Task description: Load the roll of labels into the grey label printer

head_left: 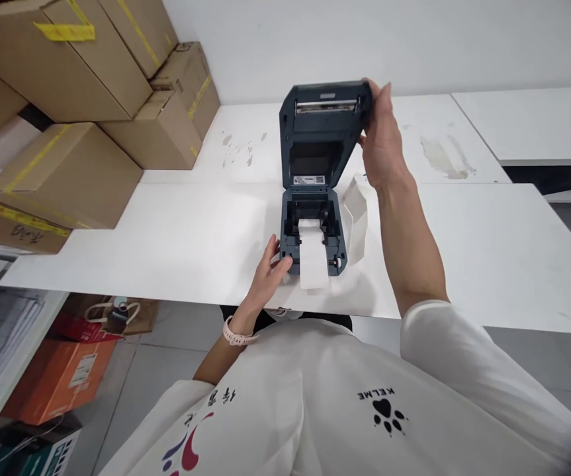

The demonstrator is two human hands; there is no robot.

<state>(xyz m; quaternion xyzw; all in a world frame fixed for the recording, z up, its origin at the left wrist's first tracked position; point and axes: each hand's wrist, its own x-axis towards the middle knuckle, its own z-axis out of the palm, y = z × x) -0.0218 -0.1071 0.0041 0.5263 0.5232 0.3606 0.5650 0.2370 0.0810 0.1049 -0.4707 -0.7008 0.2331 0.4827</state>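
We've got a small dark blue-grey label printer (313, 218) on the white table (176, 244), near the front edge, approx. centre of view. Its lid (321, 125) is swung up & back, showing a metal bar along the top edge, a dark window and a white sticker w/ small print inside. In the open bay a white label strip (311, 254) runs fwd and hangs past the printer's front. A loose white paper band (357, 211) lies just beside it on the right. Our right hand (382, 142) grips the lid's top right corner, fingers curled over the edge. Our left hand (268, 268) rests on the front left corner, fingers lightly spread, gripping nothing. Cardboard boxes (91, 99) are stacked at far left.
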